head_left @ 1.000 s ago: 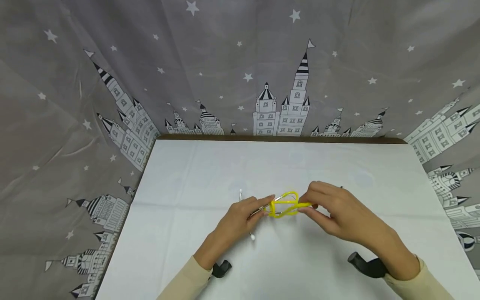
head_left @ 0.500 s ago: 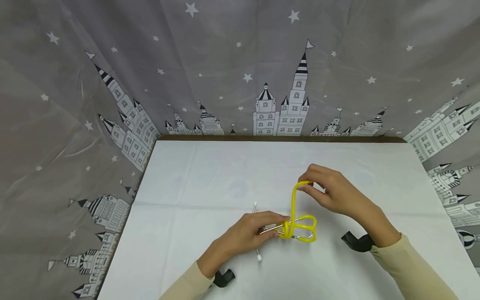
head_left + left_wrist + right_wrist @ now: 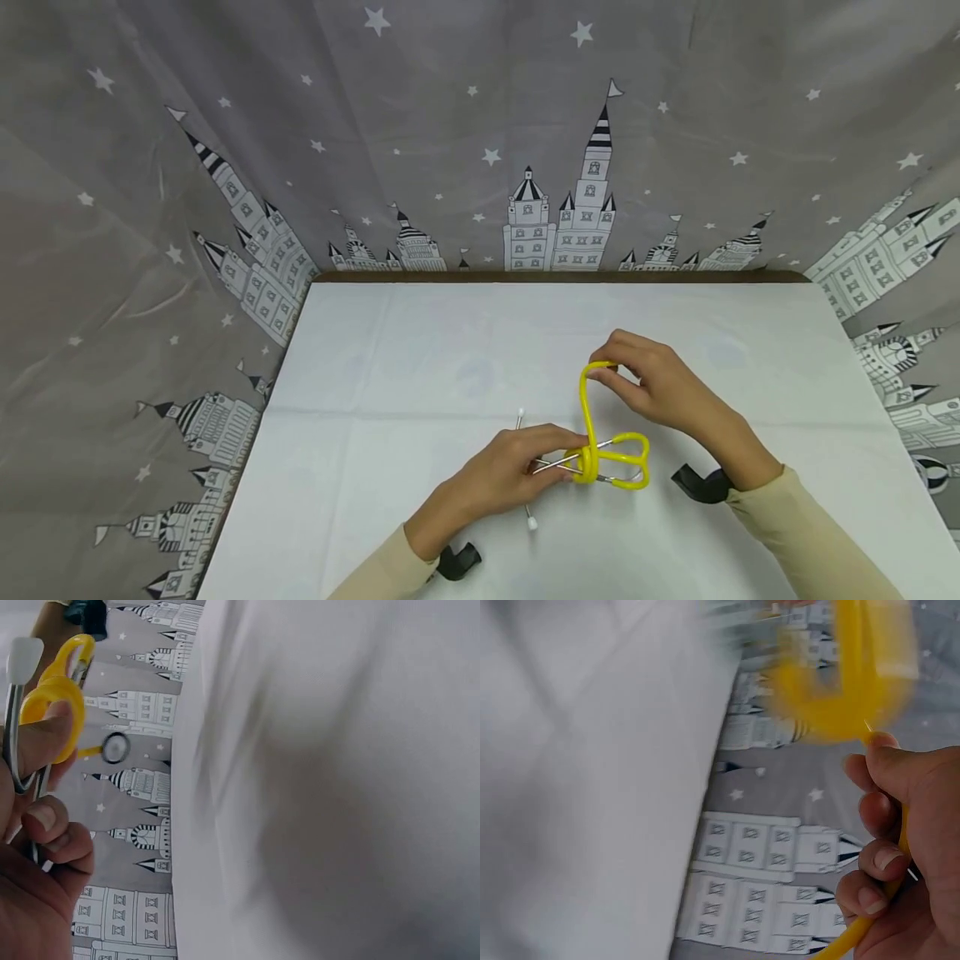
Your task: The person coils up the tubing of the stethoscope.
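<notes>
A stethoscope (image 3: 637,438) with yellow tubing is between both hands above the white table. Its tubing wraps round the metal ear tubes (image 3: 553,463), with a folded loop jutting out to the right. My left hand (image 3: 517,467) grips the ear tubes and the edge of the wrap. White ear tips (image 3: 532,523) stick out on either side of that hand. With thumb and fingers, my right hand (image 3: 648,379) pinches a length of tubing (image 3: 583,404) drawn up from the wrap. The round chest piece (image 3: 116,748) shows in the left wrist view. Blur hides the wrap in the right wrist view.
The white tabletop (image 3: 405,358) lies below both hands, its brown far edge (image 3: 465,277) meeting a grey curtain (image 3: 420,83) printed with castles and stars. Dark straps (image 3: 459,562) are at both wrists.
My right hand has risen away from the wrap, drawing the tubing up in a longer length. My left hand, with the stethoscope, has moved right and closer to the near edge.
</notes>
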Demonstrator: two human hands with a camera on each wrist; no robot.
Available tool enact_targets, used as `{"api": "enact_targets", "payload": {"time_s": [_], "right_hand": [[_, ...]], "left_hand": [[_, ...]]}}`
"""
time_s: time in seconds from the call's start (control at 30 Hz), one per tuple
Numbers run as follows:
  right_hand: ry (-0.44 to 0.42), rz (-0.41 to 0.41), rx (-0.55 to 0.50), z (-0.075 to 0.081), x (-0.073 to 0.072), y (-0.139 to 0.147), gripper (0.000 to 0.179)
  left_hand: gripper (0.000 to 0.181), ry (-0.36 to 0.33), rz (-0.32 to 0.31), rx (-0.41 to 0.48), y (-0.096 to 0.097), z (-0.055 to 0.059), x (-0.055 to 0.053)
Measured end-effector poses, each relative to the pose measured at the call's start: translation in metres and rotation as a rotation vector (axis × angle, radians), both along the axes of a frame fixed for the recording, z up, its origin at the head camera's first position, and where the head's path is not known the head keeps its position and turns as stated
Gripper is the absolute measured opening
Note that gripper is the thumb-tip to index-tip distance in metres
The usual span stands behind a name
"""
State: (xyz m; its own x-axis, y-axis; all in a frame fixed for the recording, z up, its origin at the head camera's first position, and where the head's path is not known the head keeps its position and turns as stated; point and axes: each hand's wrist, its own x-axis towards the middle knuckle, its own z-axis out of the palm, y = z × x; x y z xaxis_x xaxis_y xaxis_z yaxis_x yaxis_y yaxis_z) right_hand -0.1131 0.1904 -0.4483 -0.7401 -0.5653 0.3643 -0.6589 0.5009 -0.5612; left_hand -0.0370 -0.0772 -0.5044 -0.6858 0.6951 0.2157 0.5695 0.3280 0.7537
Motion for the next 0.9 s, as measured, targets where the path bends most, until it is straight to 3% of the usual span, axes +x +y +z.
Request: {"api": "enact_targets", "payload": {"time_s": [0.27, 0.4, 0.67, 0.9], "right_hand": [[-0.115, -0.026, 0.049, -0.017, 0.001, 0.000, 0.009], [-0.158, -0.026, 0.073, -0.020, 0.002, 0.000, 0.007], [-0.199, 0.006, 0.049, -0.026, -0.006, 0.010, 0.014], [-0.151, -0.052, 0.052, -0.029, -0.024, 0.042, 0.025]], "left_hand": [[0.065, 0.175, 0.037, 0.096, 0.003, -0.001, 0.003], [0.064, 0.218, 0.006, 0.135, 0.004, 0.000, 0.003], [0.049, 0.201, -0.013, 0.139, 0.004, -0.001, 0.007], [0.048, 0.143, -0.032, 0.133, 0.004, 0.001, 0.015]]}}
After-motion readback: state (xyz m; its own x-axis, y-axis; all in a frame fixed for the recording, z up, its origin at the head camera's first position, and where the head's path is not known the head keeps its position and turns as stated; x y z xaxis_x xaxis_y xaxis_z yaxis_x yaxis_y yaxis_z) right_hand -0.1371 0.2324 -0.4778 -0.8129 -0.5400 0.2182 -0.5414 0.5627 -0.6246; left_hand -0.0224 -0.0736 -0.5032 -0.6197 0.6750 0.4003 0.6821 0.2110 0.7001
